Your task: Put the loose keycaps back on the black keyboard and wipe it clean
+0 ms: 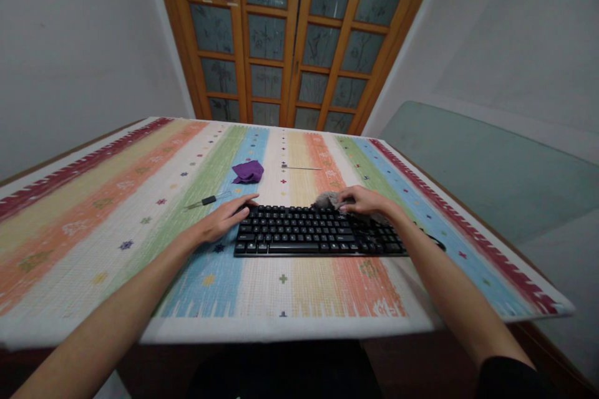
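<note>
A black keyboard (299, 230) lies flat near the front of the table. My left hand (227, 217) rests at its upper left corner, fingers stretched out along the edge with the thumb below. At the keyboard's back edge, right of the middle, my right hand (362, 201) is closed on a crumpled grey cloth (327, 199), which touches the top row of keys. My right forearm hides part of the keyboard's right end.
Behind the keyboard lie a crumpled purple cloth (248, 171) and a thin rod with a small dark end (302, 168). A thin tool with a black middle (208, 200) lies left. A striped cloth (154, 199) covers the table. Wooden glass-paned doors (292, 43) stand beyond.
</note>
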`<action>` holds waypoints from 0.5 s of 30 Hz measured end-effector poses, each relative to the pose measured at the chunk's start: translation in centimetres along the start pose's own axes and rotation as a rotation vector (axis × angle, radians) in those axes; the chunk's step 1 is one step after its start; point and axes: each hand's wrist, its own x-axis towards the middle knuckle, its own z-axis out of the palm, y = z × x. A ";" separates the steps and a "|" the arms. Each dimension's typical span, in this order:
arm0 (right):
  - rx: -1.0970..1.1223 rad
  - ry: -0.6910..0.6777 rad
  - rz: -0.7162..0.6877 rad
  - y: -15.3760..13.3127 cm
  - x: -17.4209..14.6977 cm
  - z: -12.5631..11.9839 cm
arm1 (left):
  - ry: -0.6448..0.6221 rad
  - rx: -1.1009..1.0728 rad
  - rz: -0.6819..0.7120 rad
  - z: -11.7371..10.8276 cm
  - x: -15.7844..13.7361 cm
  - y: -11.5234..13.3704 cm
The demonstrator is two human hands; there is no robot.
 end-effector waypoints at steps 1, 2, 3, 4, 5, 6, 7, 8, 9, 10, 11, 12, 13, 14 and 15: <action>-0.002 0.003 0.008 0.0 0.1 0.0 | 0.002 -0.003 0.003 0.0 0.0 0.0; -0.003 0.009 0.016 0.1 0.2 0.1 | 0.005 -0.006 0.005 0.0 0.0 -0.1; -0.005 0.015 0.026 0.2 0.3 0.2 | 0.006 -0.008 0.008 0.0 0.0 -0.1; -0.008 0.024 0.036 0.3 0.3 0.3 | 0.006 -0.008 0.009 0.0 0.0 -0.1; -0.012 0.037 0.045 0.3 0.3 0.3 | 0.005 -0.005 0.010 0.1 0.0 -0.1; -0.017 0.054 0.054 0.4 0.2 0.3 | 0.006 0.000 0.010 0.1 0.0 -0.1; -0.023 0.073 0.062 0.4 0.1 0.3 | 0.006 0.006 0.009 0.1 0.0 -0.2; -0.028 0.092 0.068 0.3 -0.1 0.2 | 0.007 0.011 0.008 0.1 0.0 -0.2; -0.030 0.112 0.070 0.2 -0.4 0.0 | 0.009 0.015 0.007 0.1 0.0 -0.2; -0.025 0.130 0.064 0.0 -0.7 -0.3 | 0.009 0.017 0.006 0.1 0.0 -0.2; -0.014 0.143 0.049 -0.3 -1.0 -0.5 | 0.008 0.019 0.006 0.1 0.1 -0.3; 0.000 0.148 0.027 -0.6 -1.4 -0.7 | 0.006 0.019 0.006 0.1 0.1 -0.3; 0.015 0.143 0.001 -1.0 -1.8 -0.9 | 0.002 0.019 0.005 0.1 0.1 -0.3; 0.028 0.129 -0.023 -1.4 -2.1 -1.0 | 0.000 0.018 0.004 0.1 0.1 -0.2; 0.037 0.108 -0.042 -1.7 -2.5 -1.0 | -0.002 0.018 0.004 0.1 0.1 -0.2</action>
